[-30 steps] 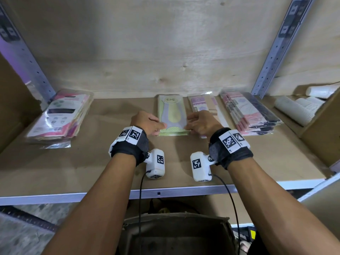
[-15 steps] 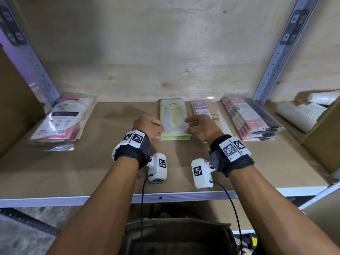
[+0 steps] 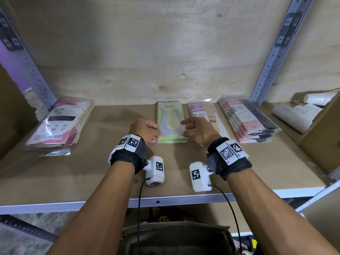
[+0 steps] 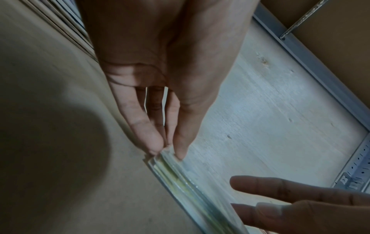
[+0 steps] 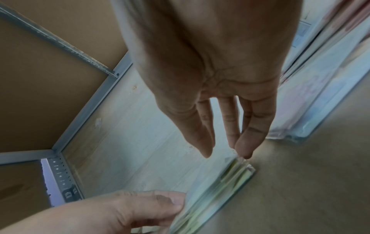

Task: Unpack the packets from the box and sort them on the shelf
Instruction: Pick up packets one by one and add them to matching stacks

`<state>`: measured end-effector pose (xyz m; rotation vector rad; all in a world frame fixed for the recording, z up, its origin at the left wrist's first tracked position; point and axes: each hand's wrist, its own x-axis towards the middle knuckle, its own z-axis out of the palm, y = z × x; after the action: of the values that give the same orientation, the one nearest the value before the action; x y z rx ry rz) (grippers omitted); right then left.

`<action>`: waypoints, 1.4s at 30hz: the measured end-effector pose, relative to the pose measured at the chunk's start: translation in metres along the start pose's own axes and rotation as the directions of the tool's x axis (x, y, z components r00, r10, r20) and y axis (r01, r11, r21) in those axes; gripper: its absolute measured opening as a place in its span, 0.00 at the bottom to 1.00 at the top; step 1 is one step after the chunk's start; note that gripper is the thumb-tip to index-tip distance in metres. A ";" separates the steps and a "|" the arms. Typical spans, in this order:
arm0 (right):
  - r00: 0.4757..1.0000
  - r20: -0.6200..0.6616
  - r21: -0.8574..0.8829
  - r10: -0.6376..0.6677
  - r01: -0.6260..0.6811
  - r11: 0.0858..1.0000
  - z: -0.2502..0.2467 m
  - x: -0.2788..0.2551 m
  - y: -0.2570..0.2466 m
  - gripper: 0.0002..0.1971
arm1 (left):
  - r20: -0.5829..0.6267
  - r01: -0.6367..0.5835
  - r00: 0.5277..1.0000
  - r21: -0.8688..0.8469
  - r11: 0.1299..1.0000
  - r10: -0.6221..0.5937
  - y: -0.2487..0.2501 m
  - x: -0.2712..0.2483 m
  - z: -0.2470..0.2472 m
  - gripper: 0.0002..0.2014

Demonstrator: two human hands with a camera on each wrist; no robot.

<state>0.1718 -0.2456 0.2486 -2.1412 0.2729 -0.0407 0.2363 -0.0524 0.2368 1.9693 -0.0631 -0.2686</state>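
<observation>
Green packets (image 3: 171,124) lie stacked mid-shelf (image 3: 92,172) toward its back edge, unmoved. Left hand (image 3: 145,130) still pinches their near-left corner; right hand (image 3: 198,131), fingers now loose, only touches the near-right corner.

Two bare arms with bands and little cameras

Each wrist has a black cloth band (image 3: 128,159) with white squares that carry black block patterns (image 3: 230,150). A small white camera box (image 3: 155,171) hangs under each wrist, and a thin black cable (image 3: 138,199) runs back from it.
</observation>
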 end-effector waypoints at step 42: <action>0.899 0.429 0.352 -0.090 -0.074 0.933 0.240 0.016 -0.204 0.10 | -0.404 0.162 0.912 0.194 0.968 -0.071 -0.074 -0.036 -0.279 0.13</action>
<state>0.2563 0.0559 0.2835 -1.7238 -0.0138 0.3614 0.2558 0.2341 0.2810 2.2210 0.3008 0.0675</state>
